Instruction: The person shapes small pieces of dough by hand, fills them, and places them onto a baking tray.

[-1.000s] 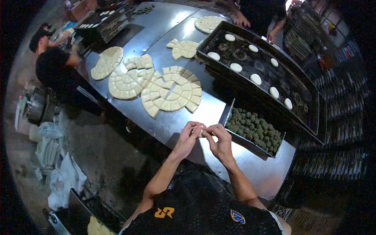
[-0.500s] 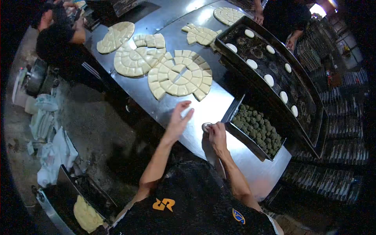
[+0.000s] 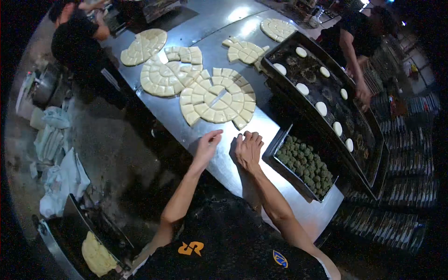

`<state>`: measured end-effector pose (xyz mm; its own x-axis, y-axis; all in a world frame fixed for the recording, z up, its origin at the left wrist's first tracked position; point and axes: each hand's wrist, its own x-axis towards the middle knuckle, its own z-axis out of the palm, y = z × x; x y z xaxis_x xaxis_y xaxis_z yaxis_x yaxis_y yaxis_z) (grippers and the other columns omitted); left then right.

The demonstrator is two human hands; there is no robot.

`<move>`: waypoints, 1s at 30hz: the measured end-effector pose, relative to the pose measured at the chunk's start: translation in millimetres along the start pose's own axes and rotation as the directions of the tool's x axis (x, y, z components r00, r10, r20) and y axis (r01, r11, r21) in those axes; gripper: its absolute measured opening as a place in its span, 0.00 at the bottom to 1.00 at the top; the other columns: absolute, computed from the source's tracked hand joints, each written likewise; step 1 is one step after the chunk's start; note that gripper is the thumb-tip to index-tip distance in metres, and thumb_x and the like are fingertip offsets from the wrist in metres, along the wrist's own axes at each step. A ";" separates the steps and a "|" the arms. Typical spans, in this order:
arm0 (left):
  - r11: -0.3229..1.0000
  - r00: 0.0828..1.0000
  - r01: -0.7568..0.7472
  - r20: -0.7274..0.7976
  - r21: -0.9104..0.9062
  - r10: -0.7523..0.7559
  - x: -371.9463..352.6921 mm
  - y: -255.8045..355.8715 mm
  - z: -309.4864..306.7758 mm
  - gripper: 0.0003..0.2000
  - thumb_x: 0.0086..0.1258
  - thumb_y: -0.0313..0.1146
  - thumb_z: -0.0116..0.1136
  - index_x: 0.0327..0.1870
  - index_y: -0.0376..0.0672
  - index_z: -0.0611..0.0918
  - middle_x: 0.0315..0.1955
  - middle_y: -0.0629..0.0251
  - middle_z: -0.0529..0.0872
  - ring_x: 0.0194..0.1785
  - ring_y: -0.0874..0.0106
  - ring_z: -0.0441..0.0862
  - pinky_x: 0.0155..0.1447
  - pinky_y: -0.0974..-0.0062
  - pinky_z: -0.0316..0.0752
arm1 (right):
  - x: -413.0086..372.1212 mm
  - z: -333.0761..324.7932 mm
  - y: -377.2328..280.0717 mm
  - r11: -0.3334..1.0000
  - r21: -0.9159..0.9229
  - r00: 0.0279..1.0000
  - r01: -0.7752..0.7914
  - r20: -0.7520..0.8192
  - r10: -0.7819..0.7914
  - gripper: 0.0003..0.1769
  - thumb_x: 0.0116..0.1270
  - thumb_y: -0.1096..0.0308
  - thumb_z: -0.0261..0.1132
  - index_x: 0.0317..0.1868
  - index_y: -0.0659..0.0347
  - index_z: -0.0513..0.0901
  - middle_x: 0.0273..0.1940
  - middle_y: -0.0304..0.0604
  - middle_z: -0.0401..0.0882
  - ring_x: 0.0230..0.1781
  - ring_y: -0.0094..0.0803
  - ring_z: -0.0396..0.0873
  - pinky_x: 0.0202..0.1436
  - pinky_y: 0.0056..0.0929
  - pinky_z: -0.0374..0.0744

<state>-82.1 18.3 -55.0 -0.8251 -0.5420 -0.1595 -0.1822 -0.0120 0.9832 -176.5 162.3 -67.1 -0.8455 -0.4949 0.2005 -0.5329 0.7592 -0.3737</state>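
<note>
Pale, glossy dough (image 3: 227,99) lies in ringed pieces

Sectioned dough (image 3: 211,114), a baking tray (image 3: 309,75) and a steel table (image 3: 212,42) show a bakery.

Right hand (image 3: 249,150) hides its palm; co-worker's hand (image 3: 363,96) blurs.

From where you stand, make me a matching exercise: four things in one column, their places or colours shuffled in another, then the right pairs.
1. balls
2. discs
3. yellow dough
4. right hand

A. in the container at lower left
B. between the left hand and the box
C. white, on the dark tray
D. dark green, in the box

Pairs: 1-D, 2-C, 3-A, 4-B
</note>
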 end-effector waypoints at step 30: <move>0.948 0.997 0.033 0.073 -0.316 -0.011 -7.1 7.0 18.3 0.18 0.69 0.24 0.58 0.59 0.34 0.70 0.50 0.60 0.79 0.51 0.71 0.78 0.54 0.75 0.73 | -24.4 -343.8 375.1 0.548 -0.196 0.582 -0.813 -0.291 0.760 0.16 0.56 0.60 0.68 0.39 0.64 0.85 0.42 0.61 0.83 0.43 0.54 0.83 0.45 0.48 0.81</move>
<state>-87.3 37.4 -48.6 -0.8600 -0.4790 -0.1762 -0.0316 -0.2946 0.9551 -367.1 604.5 99.2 -0.9063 0.4116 0.0961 0.3892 0.9013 -0.1905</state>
